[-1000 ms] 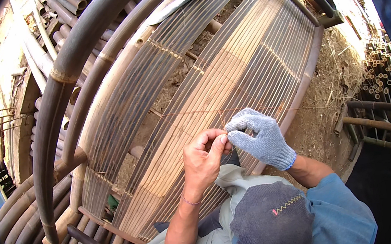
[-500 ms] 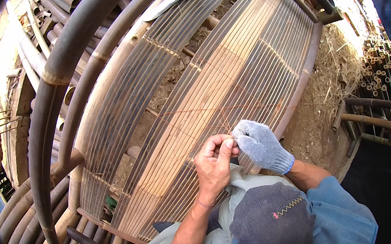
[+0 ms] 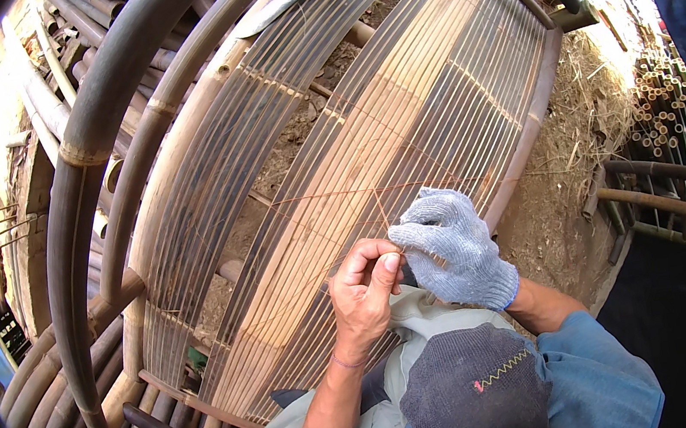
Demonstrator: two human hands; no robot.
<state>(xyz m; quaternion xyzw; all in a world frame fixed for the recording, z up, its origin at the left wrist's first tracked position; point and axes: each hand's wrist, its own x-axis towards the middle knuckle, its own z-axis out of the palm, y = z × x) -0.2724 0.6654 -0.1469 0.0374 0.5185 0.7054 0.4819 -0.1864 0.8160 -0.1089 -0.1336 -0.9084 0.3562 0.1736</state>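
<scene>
Just above my lap, my bare left hand (image 3: 360, 294) is closed, thumb and forefinger pinching thin reddish-brown strands (image 3: 379, 202). My right hand (image 3: 456, 251), in a grey knitted glove with a blue cuff, meets its fingertips and pinches the same strands. Whether these are wire or thread I cannot tell. Before both hands lies a bamboo bench frame with a panel of narrow, parallel bamboo slats (image 3: 368, 141). A long reddish strand (image 3: 323, 195) runs across the slats, and several finer ones trail over them.
A knife (image 3: 281, 7) with a broad blade rests on the frame's far left edge. Thick dark bamboo poles (image 3: 88, 152) curve up at the left, with more poles stacked behind. Cut bamboo tubes (image 3: 663, 111) are bundled at the right, near straw-strewn ground (image 3: 582, 122).
My gloved right hand has turned and its fingers have bowed, leaving gaps between them. Both hands have shifted slightly left, fingertips still together. The view has also shifted a little.
</scene>
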